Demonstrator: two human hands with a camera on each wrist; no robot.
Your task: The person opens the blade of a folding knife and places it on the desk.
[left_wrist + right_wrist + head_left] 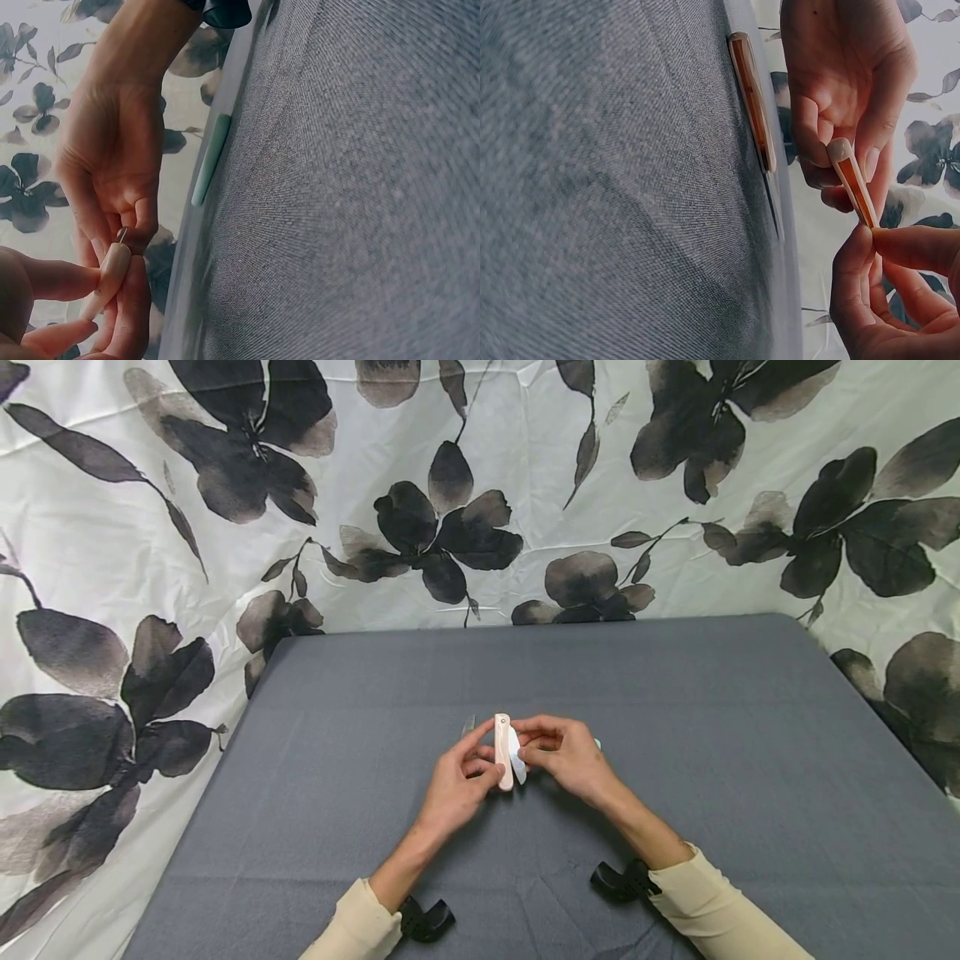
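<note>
Our left hand point(456, 781) gripping the handle point(503, 745), right hand point(570, 758) pinching the blade point(514, 752), we should swing it slowly.

Left hand point(459, 783) holds pale knife handle point(503, 752); right hand point(572, 760) pinches white blade point(515, 750), angled out; grey tabletop point(330, 793) beneath

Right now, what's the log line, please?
left fingers: hold slim, pale-pink, plastic-looking knife handle | right fingers: touch curved white blade | blade: partly open

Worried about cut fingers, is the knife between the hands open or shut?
The knife is partly open: its blade angles out beside the handle.
</note>
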